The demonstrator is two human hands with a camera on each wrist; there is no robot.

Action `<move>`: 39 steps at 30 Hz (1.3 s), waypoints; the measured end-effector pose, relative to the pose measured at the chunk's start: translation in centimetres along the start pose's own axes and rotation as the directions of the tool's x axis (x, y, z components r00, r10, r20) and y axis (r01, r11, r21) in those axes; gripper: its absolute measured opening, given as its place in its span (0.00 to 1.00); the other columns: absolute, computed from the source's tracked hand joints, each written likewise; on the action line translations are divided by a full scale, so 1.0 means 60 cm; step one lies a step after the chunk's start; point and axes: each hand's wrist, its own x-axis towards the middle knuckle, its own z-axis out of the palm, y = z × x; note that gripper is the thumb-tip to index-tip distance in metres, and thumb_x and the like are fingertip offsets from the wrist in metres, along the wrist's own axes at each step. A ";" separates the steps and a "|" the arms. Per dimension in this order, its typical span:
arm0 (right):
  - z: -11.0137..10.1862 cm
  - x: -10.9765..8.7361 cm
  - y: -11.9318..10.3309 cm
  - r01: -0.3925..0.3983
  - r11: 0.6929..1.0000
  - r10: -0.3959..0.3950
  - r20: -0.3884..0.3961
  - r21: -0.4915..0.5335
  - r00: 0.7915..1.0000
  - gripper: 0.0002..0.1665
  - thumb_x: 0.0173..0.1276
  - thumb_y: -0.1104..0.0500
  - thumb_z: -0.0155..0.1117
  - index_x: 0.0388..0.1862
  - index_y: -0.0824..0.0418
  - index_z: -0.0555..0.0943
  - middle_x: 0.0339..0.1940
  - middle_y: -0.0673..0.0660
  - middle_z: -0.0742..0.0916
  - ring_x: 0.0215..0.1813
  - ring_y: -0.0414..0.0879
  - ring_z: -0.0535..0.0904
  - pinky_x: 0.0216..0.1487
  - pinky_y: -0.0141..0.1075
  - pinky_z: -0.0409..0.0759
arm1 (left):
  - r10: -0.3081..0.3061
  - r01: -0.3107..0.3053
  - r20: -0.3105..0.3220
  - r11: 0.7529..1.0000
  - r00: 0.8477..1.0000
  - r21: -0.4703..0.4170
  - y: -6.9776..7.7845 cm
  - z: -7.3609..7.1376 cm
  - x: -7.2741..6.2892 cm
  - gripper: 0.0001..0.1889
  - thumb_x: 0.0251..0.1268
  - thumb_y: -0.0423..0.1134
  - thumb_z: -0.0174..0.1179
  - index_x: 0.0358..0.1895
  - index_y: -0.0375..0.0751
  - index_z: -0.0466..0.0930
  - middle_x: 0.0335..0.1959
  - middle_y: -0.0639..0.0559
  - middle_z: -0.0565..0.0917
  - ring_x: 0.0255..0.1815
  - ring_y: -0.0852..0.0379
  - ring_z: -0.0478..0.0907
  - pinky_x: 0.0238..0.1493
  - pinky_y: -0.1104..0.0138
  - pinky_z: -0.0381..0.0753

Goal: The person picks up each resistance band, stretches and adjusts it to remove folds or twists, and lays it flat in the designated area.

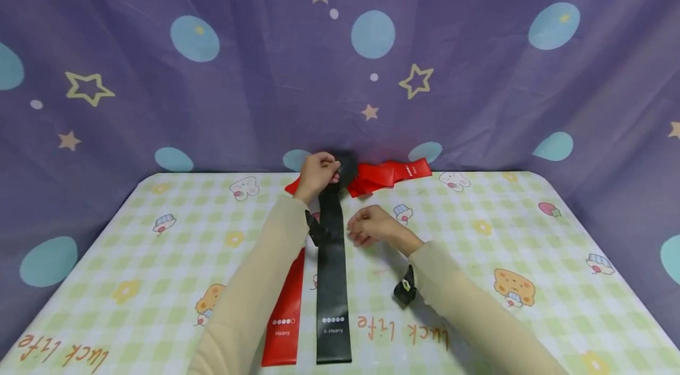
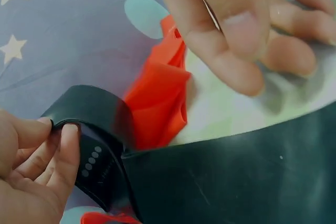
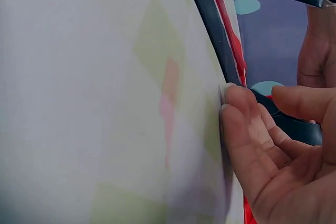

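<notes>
A black resistance band (image 1: 333, 280) marked "X-Heavy" runs lengthwise down the table. Its far part rises in a loop (image 2: 86, 103) against the curtain, and my left hand (image 1: 317, 174) pinches that part between thumb and fingers. To its left lies a flat red resistance band (image 1: 284, 322) marked "Heavy", partly covered by my left arm. Behind the black loop is crumpled red band (image 1: 377, 177); whether it joins the flat red strip is hidden. My right hand (image 1: 374, 225) hovers just right of the black band, fingers loosely bent, holding nothing.
A table with a checked, cartoon-printed cover (image 1: 467, 280) lies under everything. A purple curtain (image 1: 462, 109) with stars and blue dots hangs right behind its far edge. Each wrist wears a black strapped device (image 1: 406, 289).
</notes>
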 end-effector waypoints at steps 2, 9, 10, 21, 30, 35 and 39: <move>-0.001 0.000 -0.002 0.012 1.000 -0.012 -0.010 0.004 1.000 0.11 0.65 0.67 0.55 0.43 0.73 0.78 0.29 0.60 0.87 0.23 0.42 0.81 0.34 0.39 0.85 | 0.017 -0.017 -0.003 1.000 1.000 0.004 0.006 0.001 -0.001 0.05 0.64 0.28 0.56 0.37 0.26 0.76 0.33 0.31 0.84 0.17 0.66 0.75 0.24 0.76 0.79; -0.010 0.002 -0.016 0.097 0.995 -0.095 -0.110 0.018 0.989 0.14 0.65 0.67 0.53 0.46 0.77 0.76 0.31 0.63 0.86 0.23 0.42 0.80 0.34 0.39 0.85 | 0.084 -0.082 -0.037 0.995 0.996 0.059 0.031 0.002 -0.005 0.06 0.66 0.30 0.56 0.38 0.28 0.77 0.35 0.32 0.85 0.23 0.59 0.78 0.28 0.74 0.78; -0.011 0.003 -0.018 0.104 0.994 -0.100 -0.128 0.028 0.987 0.15 0.65 0.67 0.52 0.46 0.77 0.76 0.32 0.64 0.86 0.25 0.44 0.81 0.35 0.39 0.85 | 0.087 -0.085 -0.043 0.995 0.995 0.060 0.033 0.002 -0.005 0.06 0.66 0.31 0.56 0.38 0.28 0.77 0.35 0.32 0.85 0.24 0.58 0.79 0.29 0.73 0.79; -0.036 0.022 -0.049 0.211 0.978 -0.200 -0.357 -0.008 0.912 0.23 0.66 0.69 0.52 0.60 0.74 0.69 0.57 0.70 0.77 0.54 0.61 0.76 0.53 0.43 0.79 | -0.007 0.007 0.000 0.993 1.000 -0.120 0.044 -0.005 -0.014 0.06 0.69 0.33 0.53 0.40 0.31 0.73 0.32 0.43 0.80 0.21 0.62 0.76 0.26 0.71 0.82; -0.046 0.036 -0.063 0.339 0.938 -0.343 -0.311 -0.068 0.887 0.29 0.64 0.71 0.55 0.65 0.68 0.68 0.65 0.68 0.75 0.69 0.60 0.67 0.69 0.50 0.65 | -0.016 0.018 0.011 0.985 1.000 -0.171 0.063 -0.014 -0.021 0.07 0.70 0.35 0.51 0.44 0.34 0.71 0.29 0.50 0.77 0.21 0.61 0.75 0.25 0.71 0.80; -0.047 0.036 -0.061 0.354 0.931 -0.363 -0.326 -0.088 0.873 0.20 0.64 0.69 0.57 0.56 0.69 0.76 0.56 0.67 0.81 0.60 0.57 0.75 0.64 0.48 0.72 | -0.026 0.027 0.006 0.991 1.000 -0.128 0.068 -0.015 -0.023 0.08 0.72 0.37 0.50 0.45 0.36 0.71 0.27 0.51 0.77 0.21 0.61 0.74 0.26 0.72 0.77; -0.042 0.035 -0.057 0.329 0.944 -0.319 -0.325 -0.027 0.890 0.16 0.67 0.66 0.57 0.52 0.70 0.77 0.46 0.66 0.83 0.50 0.58 0.78 0.57 0.46 0.76 | -0.033 0.033 0.001 0.991 0.999 -0.131 0.069 -0.015 -0.026 0.08 0.71 0.37 0.51 0.44 0.36 0.72 0.27 0.52 0.77 0.22 0.61 0.74 0.27 0.73 0.77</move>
